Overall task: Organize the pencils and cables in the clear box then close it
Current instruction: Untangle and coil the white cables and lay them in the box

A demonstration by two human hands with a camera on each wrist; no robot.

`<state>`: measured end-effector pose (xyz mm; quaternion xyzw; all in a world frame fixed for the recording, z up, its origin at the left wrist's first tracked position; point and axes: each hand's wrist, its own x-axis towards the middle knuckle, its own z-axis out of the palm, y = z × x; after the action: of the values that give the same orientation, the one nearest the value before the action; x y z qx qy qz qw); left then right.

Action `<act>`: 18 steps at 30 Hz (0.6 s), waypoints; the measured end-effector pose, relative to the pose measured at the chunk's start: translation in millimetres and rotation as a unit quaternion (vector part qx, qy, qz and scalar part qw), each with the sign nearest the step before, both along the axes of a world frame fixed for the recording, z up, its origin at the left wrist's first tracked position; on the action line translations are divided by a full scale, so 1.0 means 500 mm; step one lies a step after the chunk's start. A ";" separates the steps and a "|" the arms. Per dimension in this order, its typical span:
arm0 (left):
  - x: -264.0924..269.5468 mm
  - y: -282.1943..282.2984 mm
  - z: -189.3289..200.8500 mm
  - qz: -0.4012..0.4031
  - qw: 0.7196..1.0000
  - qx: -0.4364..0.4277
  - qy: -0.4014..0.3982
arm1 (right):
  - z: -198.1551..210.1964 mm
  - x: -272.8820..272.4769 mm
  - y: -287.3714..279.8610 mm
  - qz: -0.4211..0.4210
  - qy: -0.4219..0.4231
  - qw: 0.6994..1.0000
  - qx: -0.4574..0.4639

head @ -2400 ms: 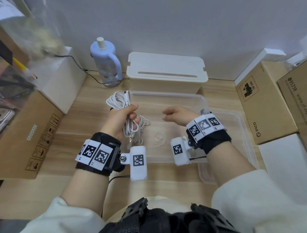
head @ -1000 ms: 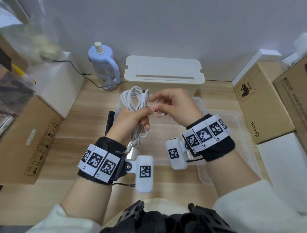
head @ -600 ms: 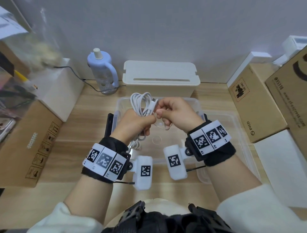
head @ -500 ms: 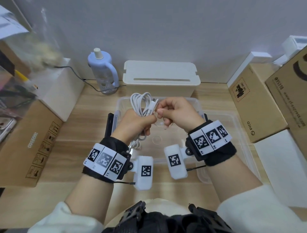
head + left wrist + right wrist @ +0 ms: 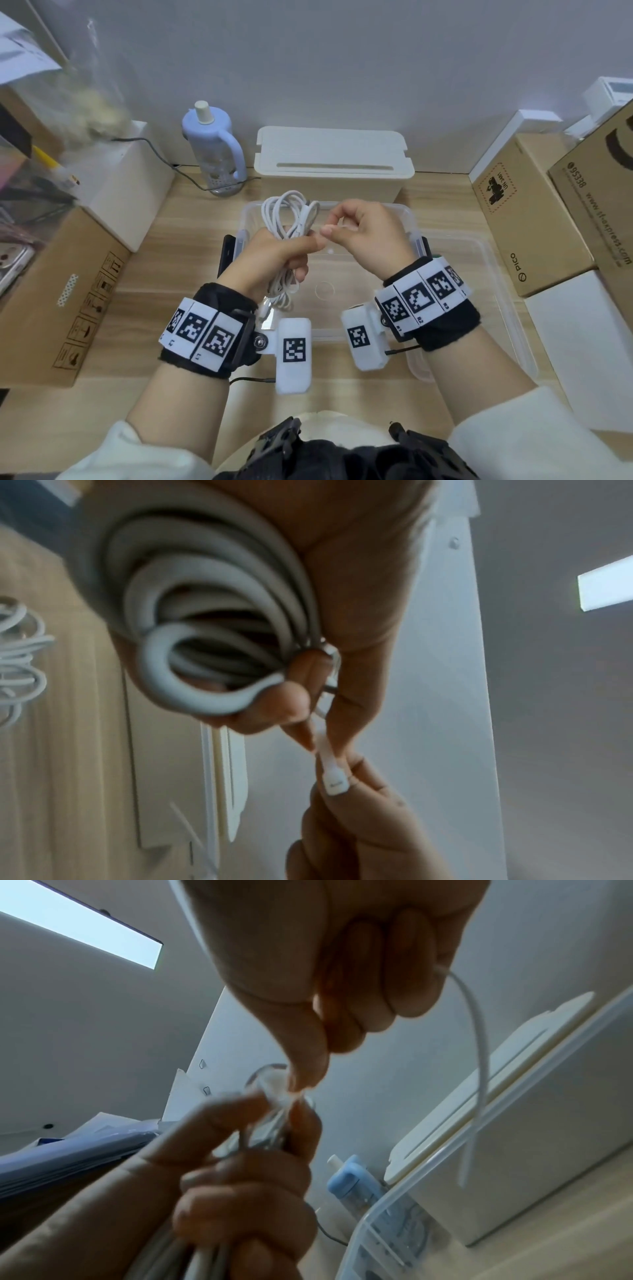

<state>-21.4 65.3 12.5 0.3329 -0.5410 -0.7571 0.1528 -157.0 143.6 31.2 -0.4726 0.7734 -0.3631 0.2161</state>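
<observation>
Two hands work together above the clear box (image 5: 409, 219), which serves here as the landmark. The left hand (image 5: 274, 260) is wrapped tight around the waist of a coiled white cable (image 5: 291, 219), its loops standing up over the box's far-left corner and hanging below the fist. That grip seems meant to keep the coil from springing apart. The right hand (image 5: 366, 236), over the middle of the box, has its fingers curled and its thumb and forefinger pinching a thin white tie (image 5: 330, 772). The tie runs from the bundle to that hand in the left wrist view, and its loose tail arcs away in the right wrist view. My reading is that the coil is being bound before it goes in.

One cable bundle is in hand. A second white coil (image 5: 17, 664) shows at the edge of the left wrist view, lying on the wooden counter (image 5: 144, 274). No pencils can be made out anywhere. One clear lid (image 5: 507, 308) lies just to the right of the box, so closing is still to come. Behind the box stands one cream lidded bin (image 5: 334, 161), and to that bin's left one pale blue bottle (image 5: 214, 144).
</observation>
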 end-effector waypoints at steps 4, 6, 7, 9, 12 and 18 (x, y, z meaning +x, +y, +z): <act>0.005 -0.005 0.005 -0.021 0.997 0.038 0.057 | -0.015 -0.007 -0.006 -0.042 -0.069 0.996 -0.044; 0.001 -0.007 0.002 -0.016 0.997 0.047 0.066 | -0.012 -0.006 -0.005 -0.036 -0.199 0.977 -0.074; -0.002 -0.008 0.003 -0.006 0.997 0.043 0.069 | -0.006 -0.005 -0.003 -0.016 -0.264 0.961 -0.080; -0.007 -0.007 0.005 0.003 0.997 0.017 0.077 | 0.005 0.002 0.000 0.051 -0.339 0.937 -0.066; -0.018 0.001 0.013 -0.033 0.993 -0.110 0.025 | 0.011 0.013 0.000 0.131 -0.355 0.925 -0.030; -0.036 -0.008 0.006 -0.139 0.925 -0.300 -0.188 | 0.011 0.028 -0.003 0.131 -0.328 0.935 -0.038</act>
<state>-39.4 61.3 15.7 0.3291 -0.8026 -0.4964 0.0341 -143.0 142.2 36.5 -0.4326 0.5764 -0.4953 0.4852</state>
